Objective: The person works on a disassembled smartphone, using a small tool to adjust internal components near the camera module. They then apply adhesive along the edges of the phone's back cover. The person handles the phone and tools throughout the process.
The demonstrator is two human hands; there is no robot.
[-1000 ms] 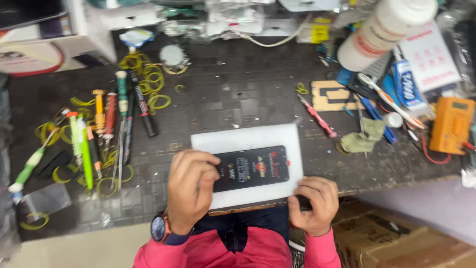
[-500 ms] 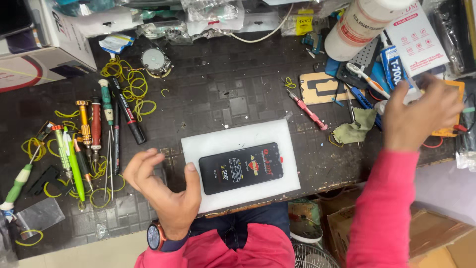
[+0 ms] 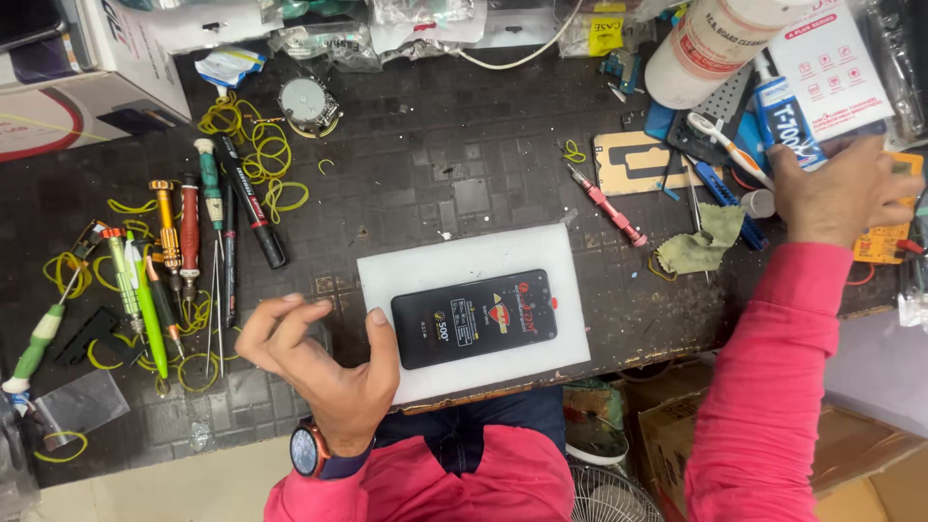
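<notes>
On the near edge of the dark counter (image 3: 435, 155), about the middle, a white pad (image 3: 406, 275) lies flat with a black phone (image 3: 476, 318) on it, screen side up, long side running left to right, a protective film with coloured stickers on its face. The left hand (image 3: 324, 358) hovers just left of the pad, fingers curled loosely and spread, thumb pointing up beside the phone's left end; it holds nothing and does not seem to touch the phone. The right hand (image 3: 836, 193) is well apart, reaching to the far right corner, palm down over an orange meter (image 3: 884, 242), beside a blue glue tube (image 3: 785, 121) and a white toothbrush (image 3: 730, 145); its fingertips are hidden, so whether it grips anything cannot be told. Between the hands lie a red screwdriver (image 3: 607, 205), a tan stencil (image 3: 633, 162) and a green cloth (image 3: 701, 246). Along the left edge stand rows of screwdrivers (image 3: 179, 232) and yellow rubber bands (image 3: 256, 159). A white bottle (image 3: 710, 43) stands at the far edge. To do this well, the reach should probably pick one item cleanly without dragging the crowded tools, while the left hand steadies the phone, which sits unheld near the counter's edge.
</notes>
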